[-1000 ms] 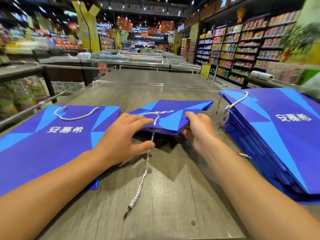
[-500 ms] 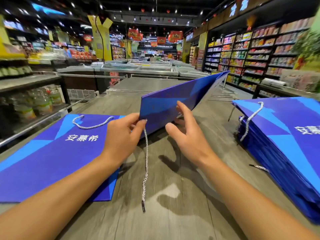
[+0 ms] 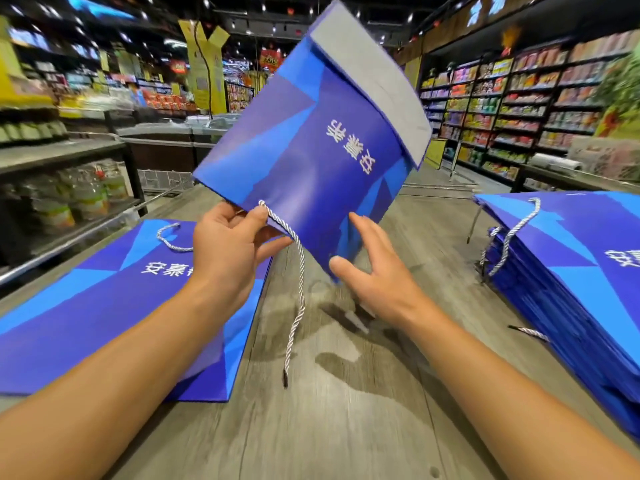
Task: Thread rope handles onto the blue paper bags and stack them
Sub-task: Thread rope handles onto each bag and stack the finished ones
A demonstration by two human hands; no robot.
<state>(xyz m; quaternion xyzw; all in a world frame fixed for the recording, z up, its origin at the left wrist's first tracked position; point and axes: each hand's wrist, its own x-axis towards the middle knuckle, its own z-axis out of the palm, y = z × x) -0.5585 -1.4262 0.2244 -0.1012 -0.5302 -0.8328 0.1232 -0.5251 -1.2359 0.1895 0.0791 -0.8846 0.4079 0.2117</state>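
Held up above both hands: 1 blue bag [image 3: 304,147], tilted, mouth end down toward the hands, grey folded bottom highest. Hanging from the mouth edge by the left thumb: 1 white rope [image 3: 296,292], dark tip dangling free over the table [image 3: 346,427]. Left hand [image 3: 232,251] pinched on the bag's lower edge right where the rope came out, probably to steady that spot for threading. Right hand [image 3: 375,275] spread wide, fingers straight, touching the bag's lower corner, seemingly there to turn or catch it; holding nothing. Under the left forearm: 1 finished bag [image 3: 104,306] lying flat, handle showing. Well out past the right hand: a thick stack of bags [image 3: 571,271], likely placed within reach.
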